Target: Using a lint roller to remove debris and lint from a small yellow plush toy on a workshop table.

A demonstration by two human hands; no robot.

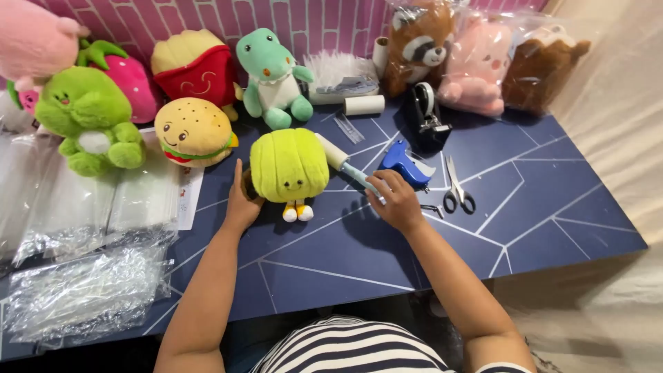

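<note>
A lime-green plush with a smiling face and small yellow-and-white feet point(289, 166) stands upright at the middle of the dark blue table point(552, 200). My left hand point(242, 202) holds it from its left side. My right hand point(392, 200) grips the light blue handle of a lint roller point(340, 160), whose white roll lies against the plush's right side.
Behind stand a burger plush point(193, 131), fries plush point(195, 69), green dinosaur point(273, 76), green and strawberry plushes and bagged plushes point(476, 59). A blue tagging gun point(406, 164), scissors point(457, 186), tape dispenser point(427, 114) and white roll point(364, 105) lie right. Clear bags point(83, 290) pile left.
</note>
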